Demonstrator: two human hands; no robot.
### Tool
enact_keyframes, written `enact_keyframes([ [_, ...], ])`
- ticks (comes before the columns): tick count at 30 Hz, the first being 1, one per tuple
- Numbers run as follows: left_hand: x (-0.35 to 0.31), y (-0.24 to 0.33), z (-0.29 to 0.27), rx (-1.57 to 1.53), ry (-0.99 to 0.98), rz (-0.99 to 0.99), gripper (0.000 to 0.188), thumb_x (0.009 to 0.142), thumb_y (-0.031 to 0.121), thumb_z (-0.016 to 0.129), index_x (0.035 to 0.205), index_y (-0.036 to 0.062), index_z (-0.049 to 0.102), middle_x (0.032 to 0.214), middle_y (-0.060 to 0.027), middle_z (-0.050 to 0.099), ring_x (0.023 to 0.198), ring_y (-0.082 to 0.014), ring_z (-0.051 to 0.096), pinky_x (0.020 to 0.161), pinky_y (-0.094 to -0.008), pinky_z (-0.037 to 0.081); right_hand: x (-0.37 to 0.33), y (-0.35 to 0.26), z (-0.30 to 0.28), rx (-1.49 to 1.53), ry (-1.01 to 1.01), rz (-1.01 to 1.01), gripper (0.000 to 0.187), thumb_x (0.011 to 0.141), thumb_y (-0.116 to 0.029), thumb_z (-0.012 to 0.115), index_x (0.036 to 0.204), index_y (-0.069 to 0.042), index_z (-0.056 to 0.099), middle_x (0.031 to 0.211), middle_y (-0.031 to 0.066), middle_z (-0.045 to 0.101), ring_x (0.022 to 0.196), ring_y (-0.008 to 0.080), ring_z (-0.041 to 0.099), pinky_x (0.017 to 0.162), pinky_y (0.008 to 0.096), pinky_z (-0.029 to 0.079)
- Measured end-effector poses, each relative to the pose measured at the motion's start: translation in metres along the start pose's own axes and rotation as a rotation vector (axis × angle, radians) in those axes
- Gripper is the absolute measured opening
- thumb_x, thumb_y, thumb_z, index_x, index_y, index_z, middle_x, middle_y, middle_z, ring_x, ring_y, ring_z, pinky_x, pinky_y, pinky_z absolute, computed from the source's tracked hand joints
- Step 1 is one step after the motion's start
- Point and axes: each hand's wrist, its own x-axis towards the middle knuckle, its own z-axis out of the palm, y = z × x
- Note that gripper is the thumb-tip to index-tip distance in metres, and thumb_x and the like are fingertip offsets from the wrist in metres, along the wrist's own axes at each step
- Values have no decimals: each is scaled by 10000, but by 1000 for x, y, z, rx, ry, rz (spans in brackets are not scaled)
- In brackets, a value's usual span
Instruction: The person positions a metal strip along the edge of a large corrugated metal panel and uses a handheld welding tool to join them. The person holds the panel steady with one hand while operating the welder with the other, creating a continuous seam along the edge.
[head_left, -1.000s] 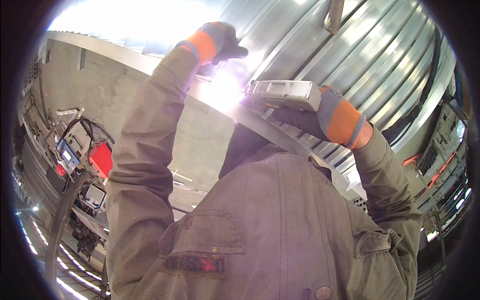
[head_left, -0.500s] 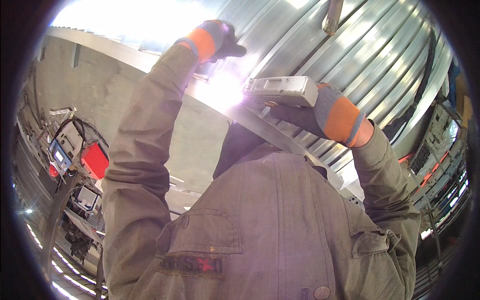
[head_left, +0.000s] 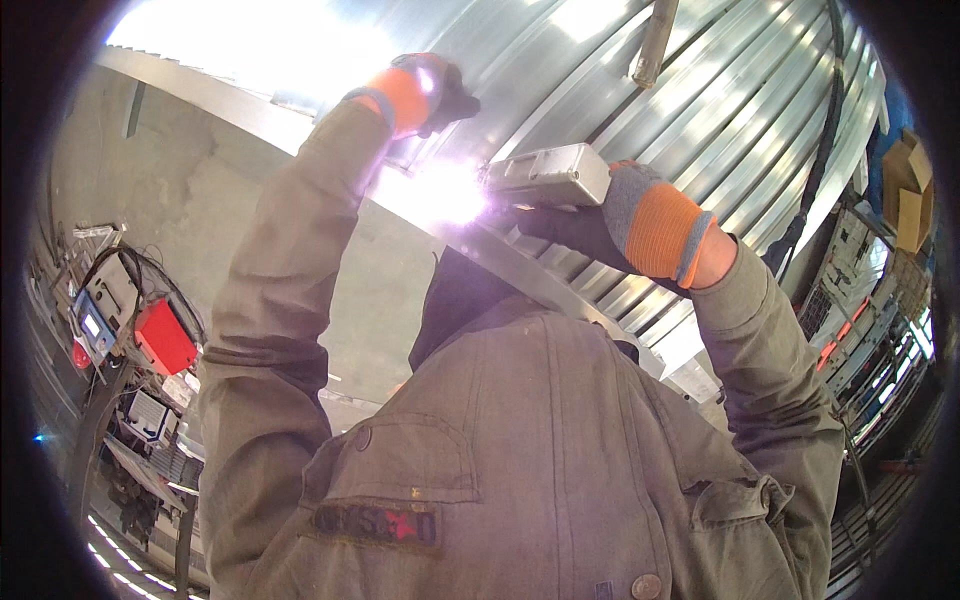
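In my right hand (head_left: 648, 222), gloved in grey and orange, is a silver, box-shaped welding gun (head_left: 552, 175). A blinding white-violet glare (head_left: 447, 192) burns at the gun's front end and hides its tip and the spot it touches. The glare lies along a flat metal bar (head_left: 545, 272) that edges a panel of long silver metal slats (head_left: 730, 125). Up and left of the glare, my left hand (head_left: 425, 95) is over the slats in a matching glove. Its dark fingers are curled; whatever they may hold is hidden.
A round metal tube (head_left: 656, 45) juts in above the slats. A dark cable (head_left: 835, 100) hangs at the right, near an open cardboard box (head_left: 905, 190). Far left stand a red box (head_left: 168, 338) and a blue device (head_left: 93, 325) with a small screen.
My right hand and the welding gun have shifted slightly left and the gun's body is a little closer to the glare. The view has turned a little, bringing in the cardboard box.
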Motion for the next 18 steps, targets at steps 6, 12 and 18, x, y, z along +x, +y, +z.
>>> enact_keyframes([
  [6,-16,-11,-2,-374,141,12,303,979,416,746,1015,119,792,809,-1,748,669,-165,673,648,-342,573,-35,-7,-9,89,78,70,433,997,-315,860,1348,-79,766,1092,93,834,925,170,776,827,340,621],
  [12,-18,14,-8,-375,85,97,395,983,497,758,1153,147,827,842,-12,747,709,-145,667,628,-346,572,-73,-1,8,228,177,171,432,979,-294,883,1333,-73,769,1071,85,826,899,160,757,827,344,619],
  [18,-21,15,-3,-767,514,219,343,1027,353,747,1240,90,804,949,-71,802,746,-150,705,680,-312,577,-79,26,19,221,208,19,418,991,-268,873,1346,-75,768,1105,90,827,936,157,759,849,334,618],
])
